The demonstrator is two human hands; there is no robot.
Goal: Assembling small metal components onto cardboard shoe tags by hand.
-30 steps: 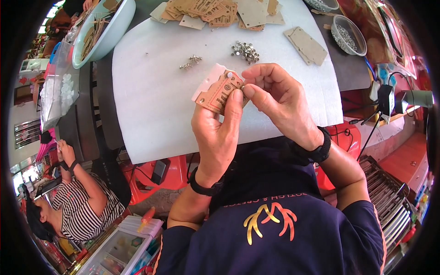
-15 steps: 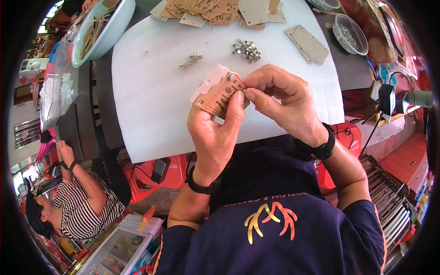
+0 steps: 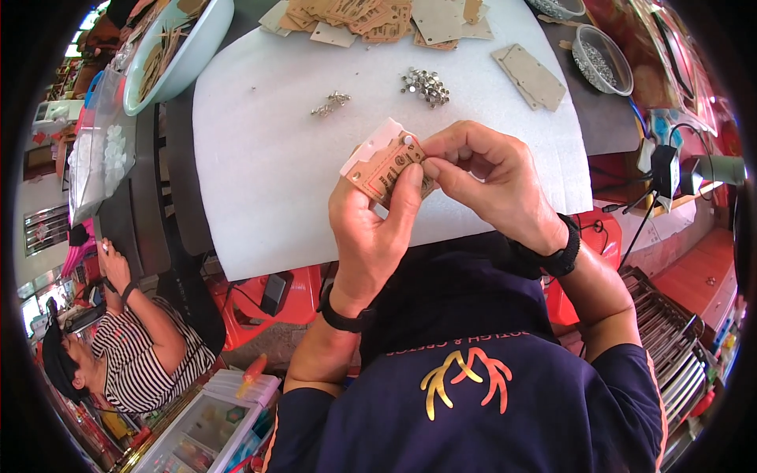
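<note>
My left hand (image 3: 369,232) grips a brown printed cardboard card (image 3: 385,175), thumb on its face. A pale pinkish-white piece with a notched edge (image 3: 375,147) lies along the card's upper side. At the card's upper right corner shows a small round silver stud (image 3: 408,139); a hole is visible near its left end. My right hand (image 3: 498,175) pinches thumb and forefinger together at the card's right edge. Whatever sits between those fingertips is hidden. Just beyond the hands, a small cluster of silver rivets (image 3: 331,103) and a pile of silver caps (image 3: 426,87) lie on the white foam sheet (image 3: 268,173).
Brown cards (image 3: 359,17) are heaped at the far edge, with grey cards (image 3: 530,76) at the right. A clear bowl of metal bits (image 3: 599,59) stands far right, a pale blue basin (image 3: 206,39) far left. A person in a striped shirt (image 3: 150,359) sits at left.
Both hands and the card have shifted slightly right and a little nearer me. The card has tilted a little. The right-hand pinch stays at its edge.
</note>
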